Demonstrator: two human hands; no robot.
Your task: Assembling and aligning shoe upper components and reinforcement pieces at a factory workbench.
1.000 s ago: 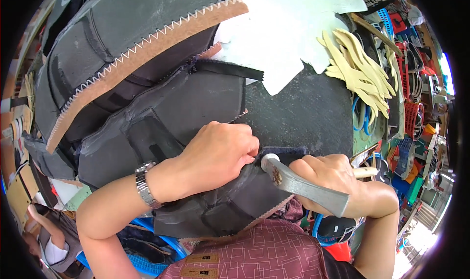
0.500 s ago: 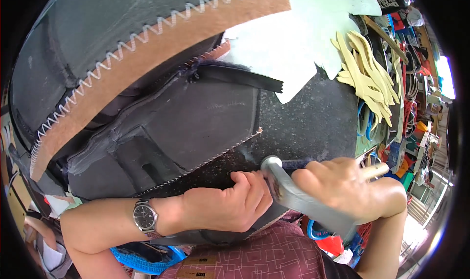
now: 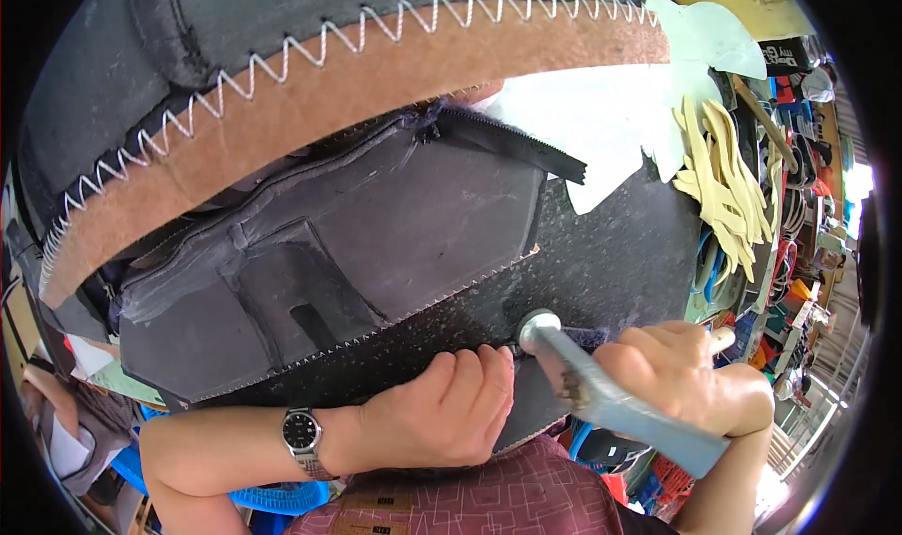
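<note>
My right hand [image 3: 667, 375] grips a hammer [image 3: 639, 413] by its handle. The hammer's round face [image 3: 540, 326] is down by the black speckled sheet [image 3: 611, 225], just right of my left fingertips. My left hand [image 3: 451, 408] is closed, with curled fingertips pressed together against the sheet's near part; what they pinch, if anything, is hidden. Beyond it lies a dark stitched panel [image 3: 451, 216] with a short black zipper end [image 3: 517, 145]. A brown curved strip [image 3: 376, 89], joined to black material by white zigzag stitching, arches over the far side.
White sheet material [image 3: 601, 112] lies under the far right of the work. Pale yellow strips [image 3: 723, 183] are heaped at the right. Crowded shelves of tools and materials [image 3: 799, 206] stand beyond. At the lower left are a blue basket [image 3: 282, 499] and another person's arm [image 3: 56, 399].
The work appears shifted slightly right and down in view, with the brown strip looming larger. The hammer's round face sits slightly lower and farther right; both hands keep their closed grips.
</note>
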